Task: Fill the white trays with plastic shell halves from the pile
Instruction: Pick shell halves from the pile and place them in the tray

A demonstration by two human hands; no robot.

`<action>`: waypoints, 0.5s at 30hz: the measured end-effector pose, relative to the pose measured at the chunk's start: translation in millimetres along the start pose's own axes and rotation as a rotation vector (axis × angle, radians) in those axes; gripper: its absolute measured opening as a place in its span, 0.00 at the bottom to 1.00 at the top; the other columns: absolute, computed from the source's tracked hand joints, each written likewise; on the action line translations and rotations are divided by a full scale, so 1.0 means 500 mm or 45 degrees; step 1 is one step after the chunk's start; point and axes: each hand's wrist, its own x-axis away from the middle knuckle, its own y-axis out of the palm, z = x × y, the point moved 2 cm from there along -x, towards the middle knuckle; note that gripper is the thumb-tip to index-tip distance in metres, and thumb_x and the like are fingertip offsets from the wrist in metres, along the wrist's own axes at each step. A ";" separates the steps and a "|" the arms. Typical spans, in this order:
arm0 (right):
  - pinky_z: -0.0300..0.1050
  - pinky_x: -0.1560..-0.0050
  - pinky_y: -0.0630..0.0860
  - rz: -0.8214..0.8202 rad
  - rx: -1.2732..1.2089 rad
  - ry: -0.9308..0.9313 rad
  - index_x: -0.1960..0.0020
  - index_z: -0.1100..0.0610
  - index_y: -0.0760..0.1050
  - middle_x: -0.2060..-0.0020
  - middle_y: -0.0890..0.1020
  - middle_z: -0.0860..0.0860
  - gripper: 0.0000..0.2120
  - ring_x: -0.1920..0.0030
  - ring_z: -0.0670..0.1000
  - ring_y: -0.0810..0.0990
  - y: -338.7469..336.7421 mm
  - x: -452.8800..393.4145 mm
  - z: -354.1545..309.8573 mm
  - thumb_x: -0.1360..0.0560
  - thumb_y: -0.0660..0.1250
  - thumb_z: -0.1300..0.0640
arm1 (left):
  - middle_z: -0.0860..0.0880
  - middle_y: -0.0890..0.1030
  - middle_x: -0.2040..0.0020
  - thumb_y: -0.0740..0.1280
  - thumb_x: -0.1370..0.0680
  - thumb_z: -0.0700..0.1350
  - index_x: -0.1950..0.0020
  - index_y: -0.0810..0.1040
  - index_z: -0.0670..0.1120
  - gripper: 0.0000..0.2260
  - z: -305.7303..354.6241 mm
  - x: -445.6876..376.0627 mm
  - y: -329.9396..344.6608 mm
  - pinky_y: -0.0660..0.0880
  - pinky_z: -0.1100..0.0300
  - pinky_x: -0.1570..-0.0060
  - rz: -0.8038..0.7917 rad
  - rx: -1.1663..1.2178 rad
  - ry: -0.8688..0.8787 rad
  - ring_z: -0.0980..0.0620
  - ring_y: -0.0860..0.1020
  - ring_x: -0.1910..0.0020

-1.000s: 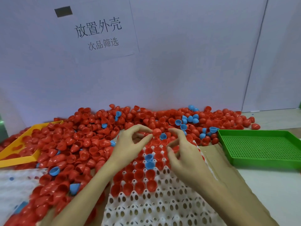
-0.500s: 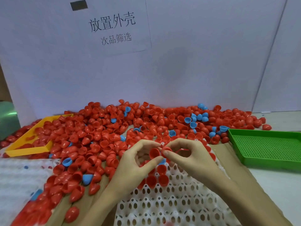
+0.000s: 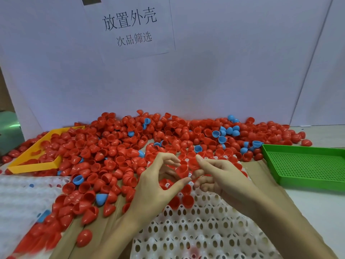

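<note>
We have both hands raised just over the far end of the white tray (image 3: 196, 227), where a second ago they were pressed low among the seated shells. The left hand (image 3: 158, 186) now pinches a red shell half (image 3: 182, 170) between thumb and forefinger, and the right hand (image 3: 222, 176) meets it at the fingertips, grasping what looks like a second red shell (image 3: 193, 162); its grip is curled, though part of it is hidden behind the fingers. We judge that two nested halves are being pulled apart before seating, so filling pauses for this step. Compared with the earlier frame, our view has dropped closer and shifted, so the paper sign (image 3: 130, 27) sits higher and fewer filled sockets show; only a few red shells (image 3: 187, 200) remain visible in the tray. The pile (image 3: 115, 146) covers the far side of the surface, between the yellow tray (image 3: 33, 161) at the left edge and the green tray (image 3: 306, 165) at the right edge.
</note>
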 end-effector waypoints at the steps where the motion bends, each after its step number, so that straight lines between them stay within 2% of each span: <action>1: 0.40 0.59 0.82 -0.001 -0.023 0.014 0.44 0.63 0.84 0.55 0.87 0.57 0.23 0.58 0.52 0.85 -0.002 -0.002 0.002 0.21 0.71 0.42 | 0.56 0.82 0.46 0.78 0.24 0.50 0.43 0.78 0.55 0.14 0.001 0.000 0.000 0.80 0.66 0.49 0.011 -0.048 0.042 0.53 0.85 0.49; 5: 0.39 0.58 0.82 -0.084 0.004 0.018 0.47 0.58 0.86 0.55 0.86 0.55 0.18 0.58 0.51 0.85 -0.006 -0.002 -0.003 0.23 0.74 0.43 | 0.58 0.80 0.44 0.75 0.21 0.42 0.46 0.82 0.51 0.06 -0.004 0.000 0.003 0.79 0.67 0.50 0.091 -0.264 0.143 0.54 0.83 0.46; 8: 0.35 0.62 0.77 -0.212 0.292 0.002 0.48 0.54 0.85 0.60 0.85 0.51 0.16 0.62 0.47 0.82 -0.006 0.007 -0.011 0.24 0.76 0.41 | 0.58 0.78 0.41 0.72 0.19 0.39 0.41 0.84 0.49 0.08 -0.011 0.000 0.001 0.79 0.66 0.46 0.029 -0.369 0.134 0.55 0.81 0.42; 12: 0.35 0.63 0.75 -0.218 0.550 -0.045 0.47 0.53 0.83 0.63 0.85 0.51 0.16 0.65 0.46 0.81 -0.009 0.009 -0.009 0.27 0.79 0.43 | 0.61 0.79 0.39 0.66 0.16 0.48 0.40 0.86 0.50 0.10 -0.009 0.002 0.007 0.76 0.69 0.43 -0.130 -0.178 0.006 0.59 0.79 0.36; 15: 0.37 0.63 0.75 -0.290 0.712 -0.056 0.46 0.47 0.84 0.62 0.86 0.51 0.12 0.64 0.46 0.81 -0.015 0.012 -0.014 0.23 0.75 0.41 | 0.63 0.81 0.41 0.72 0.19 0.43 0.41 0.87 0.49 0.08 -0.014 0.003 0.010 0.78 0.67 0.42 -0.121 -0.165 -0.038 0.61 0.80 0.37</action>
